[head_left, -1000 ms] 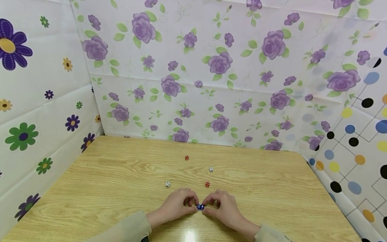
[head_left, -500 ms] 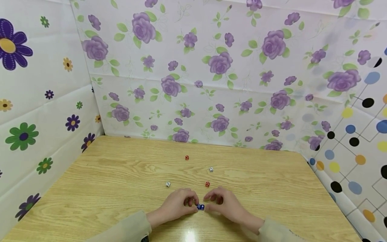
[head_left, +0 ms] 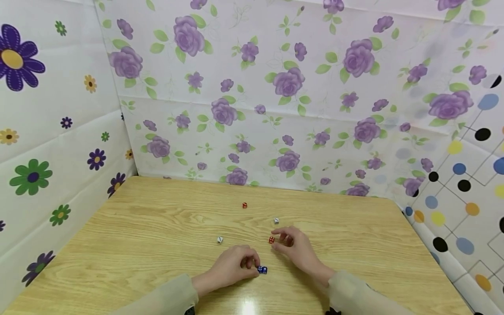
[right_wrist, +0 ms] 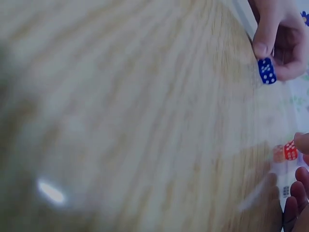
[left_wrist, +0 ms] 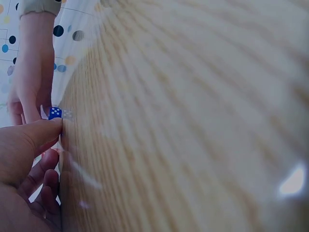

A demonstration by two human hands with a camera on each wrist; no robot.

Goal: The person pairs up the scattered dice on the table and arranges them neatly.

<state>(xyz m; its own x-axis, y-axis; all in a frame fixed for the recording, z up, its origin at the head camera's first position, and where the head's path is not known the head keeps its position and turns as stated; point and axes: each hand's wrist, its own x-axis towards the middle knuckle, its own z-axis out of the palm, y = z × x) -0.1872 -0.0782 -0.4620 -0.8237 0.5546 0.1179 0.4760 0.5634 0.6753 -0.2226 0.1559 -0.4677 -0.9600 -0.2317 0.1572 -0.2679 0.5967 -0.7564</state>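
Two blue dice (head_left: 262, 270) sit side by side, touching, near the front of the table. My left hand (head_left: 235, 265) pinches the left one between thumb and index finger; in the left wrist view a blue die (left_wrist: 55, 112) shows just past the thumb. My right hand (head_left: 298, 249) is around a red die (head_left: 271, 240), thumb on the near side and index finger on the far side, with small gaps in the head view. In the right wrist view, the thumb is close beside that red die (right_wrist: 290, 151); whether it touches is unclear.
A white die (head_left: 220, 239) lies to the left of the red one, another white die (head_left: 276, 221) just behind it. Farther back is a second red die (head_left: 245, 205). Patterned cloth (head_left: 252, 109) walls the wooden table (head_left: 165, 218) at the back and both sides.
My right hand has let go of the right blue die and moved away from me to the nearer red die. The left hand has stayed at the blue dice.
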